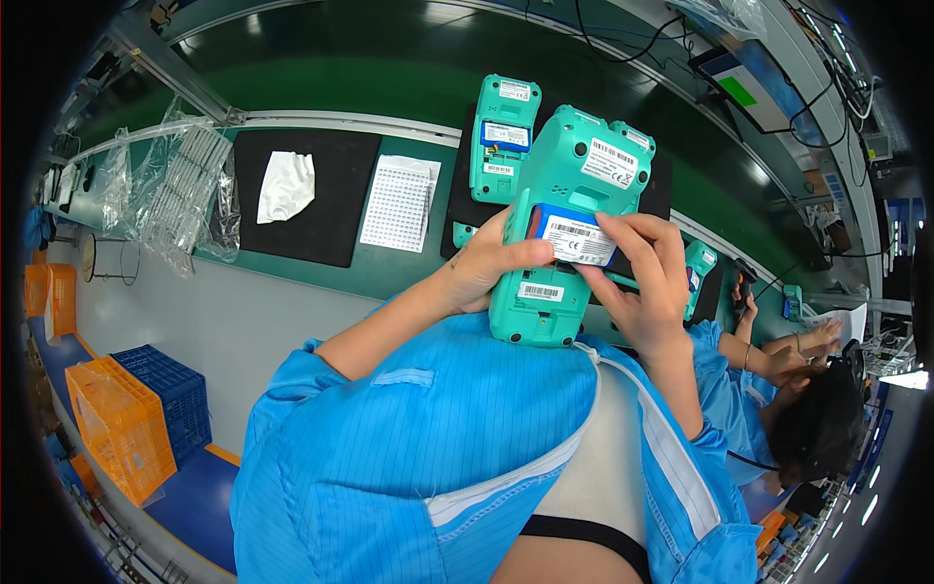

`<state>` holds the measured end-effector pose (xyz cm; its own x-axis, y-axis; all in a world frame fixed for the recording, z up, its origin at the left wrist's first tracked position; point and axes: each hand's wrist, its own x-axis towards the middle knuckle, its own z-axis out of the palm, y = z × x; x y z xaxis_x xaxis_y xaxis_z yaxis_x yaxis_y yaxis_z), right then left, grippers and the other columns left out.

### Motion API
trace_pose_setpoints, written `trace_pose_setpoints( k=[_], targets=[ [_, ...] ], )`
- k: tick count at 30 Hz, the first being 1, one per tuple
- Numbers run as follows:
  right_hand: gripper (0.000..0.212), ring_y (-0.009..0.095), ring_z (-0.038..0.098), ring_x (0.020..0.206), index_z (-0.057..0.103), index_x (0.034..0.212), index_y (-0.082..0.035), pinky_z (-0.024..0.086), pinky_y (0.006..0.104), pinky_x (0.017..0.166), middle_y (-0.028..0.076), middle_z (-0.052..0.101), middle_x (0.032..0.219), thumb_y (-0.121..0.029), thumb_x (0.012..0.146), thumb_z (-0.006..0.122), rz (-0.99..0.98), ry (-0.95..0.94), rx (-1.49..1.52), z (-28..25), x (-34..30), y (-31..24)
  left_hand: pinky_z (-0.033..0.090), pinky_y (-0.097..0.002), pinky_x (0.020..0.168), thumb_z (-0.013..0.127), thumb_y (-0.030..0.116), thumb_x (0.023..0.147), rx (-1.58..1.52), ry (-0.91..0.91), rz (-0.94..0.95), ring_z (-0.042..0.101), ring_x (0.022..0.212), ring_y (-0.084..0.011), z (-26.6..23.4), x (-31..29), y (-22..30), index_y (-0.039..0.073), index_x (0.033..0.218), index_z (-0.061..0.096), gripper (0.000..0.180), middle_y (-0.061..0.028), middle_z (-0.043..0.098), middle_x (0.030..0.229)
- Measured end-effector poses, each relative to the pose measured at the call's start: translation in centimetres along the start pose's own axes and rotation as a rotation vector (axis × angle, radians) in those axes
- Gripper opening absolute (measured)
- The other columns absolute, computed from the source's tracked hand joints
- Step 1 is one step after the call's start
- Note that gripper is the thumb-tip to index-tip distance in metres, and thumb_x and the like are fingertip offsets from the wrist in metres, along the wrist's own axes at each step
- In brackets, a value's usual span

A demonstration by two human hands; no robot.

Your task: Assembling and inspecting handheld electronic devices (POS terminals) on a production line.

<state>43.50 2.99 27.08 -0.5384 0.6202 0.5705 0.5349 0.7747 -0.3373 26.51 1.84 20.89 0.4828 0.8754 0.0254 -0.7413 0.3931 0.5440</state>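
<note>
Green device (566,185): gripped in left hand (479,270). Pinched blue battery (576,237) at its back with right hand (650,282). Seemed mid-fitting; next likely called for aligning, pressing flush.

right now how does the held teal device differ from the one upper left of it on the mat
The left hand grips the held device; the other device lies on the mat. The right hand touches the held device's battery; no hand touches the other device's battery. The held device looks larger than the other device, being nearer the camera. Both are teal with a blue, white-labelled battery.
</note>
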Motion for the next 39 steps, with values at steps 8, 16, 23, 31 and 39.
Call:
trace_pose_setpoints(
  k=[8,16,23,31,39],
  targets=[
    [0.038,0.021,0.052,0.07,0.06,0.093,0.0,0.044,0.0289,0.058,0.009,0.053,0.083,-0.002,0.057,0.072,-0.084,-0.027,-0.036,-0.1,0.0,-0.3,0.045,-0.034,0.085,0.064,0.019,0.072,0.139,0.009,-0.018,0.05,0.103,-0.0206,0.8,-0.3,0.7,0.001,0.124,0.029,0.065,-0.0143,0.046,0.112],
    [0.026,0.019,0.051,0.062,0.059,0.079,0.0,0.041,0.0273,0.049,0.009,0.051,0.075,0.0,0.057,0.072,-0.037,0.049,0.024,0.9,-0.7,-0.1,0.046,-0.0328,0.084,0.058,0.019,0.075,0.048,0.049,-0.043,0.052,0.101,-0.02,0.4,-0.2,0.0,0.0,0.122,0.032,0.058,-0.0143,0.048,0.111],
    [0.021,0.016,0.049,0.056,0.06,0.075,0.001,0.038,0.0251,0.044,0.008,0.05,0.071,0.001,0.058,0.071,-0.02,0.066,0.053,1.1,-0.7,-0.2,0.046,-0.0359,0.085,0.052,0.021,0.071,0.058,0.102,-0.021,0.054,0.1,-0.0261,0.0,0.0,-0.4,-0.004,0.122,0.034,0.059,-0.0207,0.049,0.112],
    [0.022,0.013,0.045,0.042,0.065,0.089,-0.004,0.037,0.0246,0.04,0.002,0.045,0.049,-0.006,0.067,0.066,-0.022,-0.058,-0.042,0.2,-0.7,-0.7,0.049,-0.0331,0.08,0.049,0.015,0.074,-0.133,0.045,-0.044,0.057,0.093,-0.021,-1.2,0.0,-0.9,-0.004,0.115,0.042,0.046,-0.0171,0.053,0.106],
    [0.024,0.013,0.045,0.041,0.064,0.092,-0.003,0.036,0.0246,0.039,0.002,0.046,0.049,-0.004,0.068,0.064,-0.048,-0.025,0.002,-0.1,-1.1,-0.4,0.049,-0.0316,0.077,0.048,0.017,0.079,-0.01,0.118,-0.001,0.058,0.089,-0.0199,-0.4,-0.2,-0.8,-0.004,0.112,0.043,0.039,-0.0162,0.054,0.103]
  ],
)
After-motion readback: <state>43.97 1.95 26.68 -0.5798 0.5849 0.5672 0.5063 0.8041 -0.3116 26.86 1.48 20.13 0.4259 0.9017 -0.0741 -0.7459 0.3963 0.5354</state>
